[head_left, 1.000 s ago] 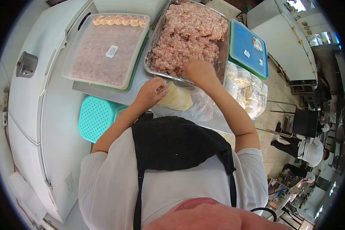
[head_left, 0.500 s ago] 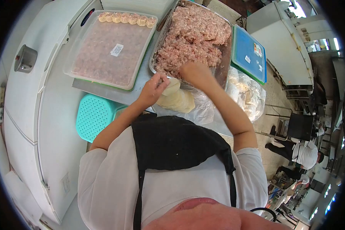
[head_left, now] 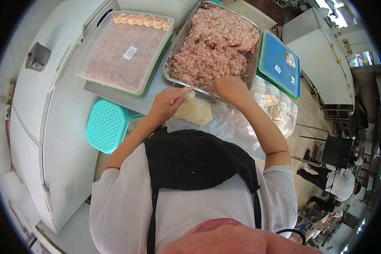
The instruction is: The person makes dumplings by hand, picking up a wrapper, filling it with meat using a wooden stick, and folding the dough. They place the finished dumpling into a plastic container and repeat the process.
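Observation:
My left hand is closed, its fingers and thumb on a pale dough wrapper. Just below it, a stack of pale yellow wrappers lies on clear plastic. My right hand is curled at the near edge of a metal tray. Motion blurs its fingers, so what they hold cannot be made out. Raw minced meat is heaped in the tray.
Left of the tray stands a translucent lidded box with filled dumplings along its far end. Blue-lidded containers and a plastic bag of pale pieces are at right. A turquoise stool stands below. Another person is far right.
My right hand has drawn back from the meat toward the tray's near edge. My left hand has shifted slightly, its fingers now stretched further over the wrapper. The view has tilted a little.

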`<action>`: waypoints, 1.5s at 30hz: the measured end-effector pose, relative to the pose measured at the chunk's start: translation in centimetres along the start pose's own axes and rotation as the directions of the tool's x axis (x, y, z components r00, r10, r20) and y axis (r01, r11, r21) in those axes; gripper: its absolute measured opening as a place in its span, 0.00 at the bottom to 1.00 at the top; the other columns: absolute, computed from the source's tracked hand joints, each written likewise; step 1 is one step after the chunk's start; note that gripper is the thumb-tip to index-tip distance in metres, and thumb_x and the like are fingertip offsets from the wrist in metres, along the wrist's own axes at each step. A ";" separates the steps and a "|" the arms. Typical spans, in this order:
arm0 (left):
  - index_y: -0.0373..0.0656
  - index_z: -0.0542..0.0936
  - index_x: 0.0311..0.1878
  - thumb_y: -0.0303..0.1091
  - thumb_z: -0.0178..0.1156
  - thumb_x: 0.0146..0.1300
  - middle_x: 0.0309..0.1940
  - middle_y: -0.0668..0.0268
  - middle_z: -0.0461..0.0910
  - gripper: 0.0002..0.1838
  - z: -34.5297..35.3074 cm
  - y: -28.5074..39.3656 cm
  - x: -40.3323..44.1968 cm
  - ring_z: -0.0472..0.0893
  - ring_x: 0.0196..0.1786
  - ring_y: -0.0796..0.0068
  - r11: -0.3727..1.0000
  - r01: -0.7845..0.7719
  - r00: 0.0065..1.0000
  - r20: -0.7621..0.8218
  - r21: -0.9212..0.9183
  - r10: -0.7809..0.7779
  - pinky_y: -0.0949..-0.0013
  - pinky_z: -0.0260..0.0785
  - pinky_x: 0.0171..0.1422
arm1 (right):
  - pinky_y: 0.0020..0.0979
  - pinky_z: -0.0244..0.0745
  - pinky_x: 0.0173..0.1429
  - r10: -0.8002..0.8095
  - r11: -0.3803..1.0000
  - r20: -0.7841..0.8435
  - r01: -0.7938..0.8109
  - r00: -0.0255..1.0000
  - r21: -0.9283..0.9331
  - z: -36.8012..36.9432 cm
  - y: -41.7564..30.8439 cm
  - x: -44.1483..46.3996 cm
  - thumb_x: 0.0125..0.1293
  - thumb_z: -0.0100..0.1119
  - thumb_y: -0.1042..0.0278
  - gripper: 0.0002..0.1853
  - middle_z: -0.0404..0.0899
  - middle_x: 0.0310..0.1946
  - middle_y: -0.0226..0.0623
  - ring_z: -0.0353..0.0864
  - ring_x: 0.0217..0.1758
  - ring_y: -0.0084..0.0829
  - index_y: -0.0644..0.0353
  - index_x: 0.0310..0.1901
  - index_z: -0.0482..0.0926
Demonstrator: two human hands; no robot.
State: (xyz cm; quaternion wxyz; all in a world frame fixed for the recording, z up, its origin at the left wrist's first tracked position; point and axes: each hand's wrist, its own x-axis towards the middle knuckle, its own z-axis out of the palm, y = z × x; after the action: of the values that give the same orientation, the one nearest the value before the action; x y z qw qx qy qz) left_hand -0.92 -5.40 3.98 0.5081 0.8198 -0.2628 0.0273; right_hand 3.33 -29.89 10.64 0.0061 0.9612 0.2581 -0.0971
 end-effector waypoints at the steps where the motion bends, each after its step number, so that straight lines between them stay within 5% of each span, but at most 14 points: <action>1: 0.43 0.81 0.54 0.33 0.58 0.66 0.43 0.59 0.84 0.14 -0.3 1.0 0.3 0.81 0.46 0.56 0.997 -0.071 0.997 -0.040 0.030 0.072 0.62 0.73 0.51 | 0.48 0.76 0.39 -0.005 1.000 0.001 0.005 1.000 0.005 -1.6 -0.1 -0.3 0.68 0.53 0.53 0.18 0.81 0.26 0.50 0.82 0.32 0.50 0.61 0.32 0.82; 6: 0.43 0.82 0.52 0.33 0.58 0.66 0.42 0.58 0.83 0.13 0.4 0.3 0.3 0.80 0.44 0.54 0.994 -0.018 1.000 0.000 -0.111 0.018 0.61 0.72 0.50 | 0.43 0.79 0.36 -0.037 0.995 -0.268 0.012 0.963 -0.095 -2.6 -0.4 1.8 0.60 0.54 0.67 0.10 0.82 0.25 0.46 0.85 0.33 0.44 0.59 0.27 0.83; 8: 0.46 0.82 0.52 0.29 0.59 0.63 0.44 0.57 0.83 0.15 0.2 -0.1 0.4 0.81 0.48 0.57 0.962 -0.134 0.991 0.059 0.240 0.123 0.63 0.72 0.53 | 0.42 0.79 0.35 -0.076 0.993 -0.242 0.052 0.967 -0.104 1.9 -1.3 2.9 0.60 0.54 0.67 0.10 0.82 0.25 0.45 0.85 0.33 0.43 0.60 0.27 0.83; 11: 0.45 0.83 0.48 0.27 0.60 0.60 0.41 0.58 0.82 0.13 -0.4 1.8 0.7 0.81 0.47 0.56 0.999 0.024 0.999 0.041 -0.021 -0.023 0.62 0.73 0.52 | 0.42 0.79 0.35 -0.113 0.991 -0.196 0.095 0.974 -0.098 2.6 -2.1 1.8 0.62 0.53 0.65 0.12 0.82 0.26 0.46 0.85 0.33 0.44 0.59 0.27 0.83; 15: 0.44 0.82 0.44 0.28 0.62 0.59 0.41 0.59 0.81 0.09 -0.5 -0.2 0.6 0.81 0.45 0.56 0.994 -0.066 0.998 0.022 0.091 0.064 0.62 0.73 0.50 | 0.45 0.79 0.38 0.012 0.986 -0.014 -0.014 1.000 -0.166 -1.8 -0.1 0.4 0.64 0.53 0.58 0.15 0.83 0.29 0.48 0.85 0.35 0.47 0.60 0.30 0.83; 19: 0.42 0.80 0.40 0.29 0.63 0.59 0.40 0.60 0.81 0.06 -0.9 0.0 -0.2 0.81 0.44 0.61 0.991 -0.034 0.999 0.005 0.127 0.034 0.66 0.72 0.52 | 0.46 0.79 0.37 0.018 0.993 -0.111 -0.031 0.994 -0.113 -3.8 0.4 2.4 0.58 0.56 0.65 0.10 0.84 0.29 0.50 0.86 0.35 0.46 0.62 0.29 0.84; 21: 0.42 0.79 0.41 0.29 0.62 0.60 0.41 0.62 0.82 0.06 -1.3 0.3 -0.5 0.81 0.45 0.66 0.984 0.167 0.985 -0.030 -0.070 -0.169 0.67 0.71 0.53 | 0.47 0.79 0.36 0.043 0.996 -0.218 -0.059 0.975 -0.070 -1.1 0.2 4.2 0.60 0.56 0.61 0.12 0.83 0.29 0.49 0.85 0.35 0.47 0.61 0.30 0.84; 25: 0.42 0.80 0.45 0.29 0.61 0.62 0.45 0.66 0.83 0.08 -3.1 -0.6 -0.9 0.81 0.48 0.71 0.968 0.213 0.960 -0.153 -0.134 -0.233 0.69 0.71 0.55 | 0.46 0.79 0.39 0.041 0.999 -0.139 -0.042 0.989 -0.004 3.1 -2.5 4.1 0.65 0.54 0.58 0.16 0.83 0.29 0.49 0.85 0.35 0.47 0.61 0.28 0.83; 28: 0.40 0.81 0.49 0.30 0.62 0.64 0.49 0.66 0.82 0.11 -4.8 0.2 -0.6 0.80 0.51 0.73 0.849 0.210 0.896 -0.253 -0.485 -0.366 0.69 0.72 0.56 | 0.43 0.77 0.40 0.024 0.990 -0.200 0.004 0.980 0.142 4.2 -1.4 2.2 0.68 0.52 0.56 0.19 0.83 0.29 0.49 0.84 0.35 0.48 0.62 0.30 0.84; 30: 0.37 0.80 0.51 0.31 0.60 0.67 0.47 0.64 0.83 0.12 -5.7 -0.1 -0.3 0.81 0.50 0.72 0.615 0.280 0.784 -0.194 -0.737 -0.590 0.69 0.73 0.56 | 0.38 0.74 0.37 0.062 0.796 -0.111 0.018 0.992 0.606 4.8 0.2 1.4 0.69 0.53 0.54 0.20 0.80 0.23 0.45 0.81 0.29 0.39 0.64 0.35 0.84; 36: 0.31 0.73 0.58 0.34 0.58 0.70 0.54 0.57 0.78 0.19 -4.3 0.3 3.3 0.80 0.54 0.67 0.244 0.131 0.732 -0.073 -0.961 -0.677 0.64 0.74 0.59 | 0.26 0.64 0.30 0.312 0.385 -0.016 -0.111 0.950 0.916 2.4 0.3 -2.1 0.72 0.54 0.51 0.20 0.68 0.18 0.26 0.65 0.24 0.17 0.63 0.47 0.83; 39: 0.31 0.69 0.60 0.42 0.53 0.73 0.56 0.53 0.77 0.24 -1.9 1.2 6.5 0.78 0.58 0.61 0.088 0.118 0.837 0.051 -0.989 -0.546 0.59 0.70 0.65 | 0.18 0.59 0.27 0.383 0.157 0.048 -0.117 0.922 0.981 0.6 -0.6 -2.8 0.73 0.54 0.53 0.17 0.68 0.21 0.21 0.64 0.25 0.13 0.58 0.43 0.84; 43: 0.32 0.69 0.59 0.55 0.46 0.73 0.55 0.51 0.75 0.31 -0.3 5.2 9.9 0.75 0.60 0.59 -0.075 0.077 0.882 0.103 -0.994 -0.461 0.57 0.67 0.66 | 0.23 0.65 0.29 0.486 0.157 -0.064 -0.016 0.872 0.987 2.7 -1.3 -2.4 0.72 0.54 0.54 0.18 0.74 0.24 0.27 0.72 0.26 0.18 0.60 0.48 0.83; 45: 0.32 0.67 0.60 0.63 0.43 0.70 0.55 0.52 0.73 0.37 0.1 4.7 11.0 0.73 0.58 0.58 -0.202 0.059 0.873 0.149 -0.978 -0.464 0.56 0.66 0.66 | 0.32 0.72 0.33 0.323 0.786 -0.611 0.154 0.723 0.598 4.4 -0.8 -2.8 0.72 0.54 0.56 0.18 0.79 0.28 0.37 0.80 0.30 0.31 0.62 0.50 0.81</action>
State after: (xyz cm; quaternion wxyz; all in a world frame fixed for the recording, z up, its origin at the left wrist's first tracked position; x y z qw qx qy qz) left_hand 6.38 -11.53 11.18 0.9662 0.1790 0.0603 -0.1756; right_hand -0.25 -30.86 6.86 -0.3959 0.8867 0.1486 0.1871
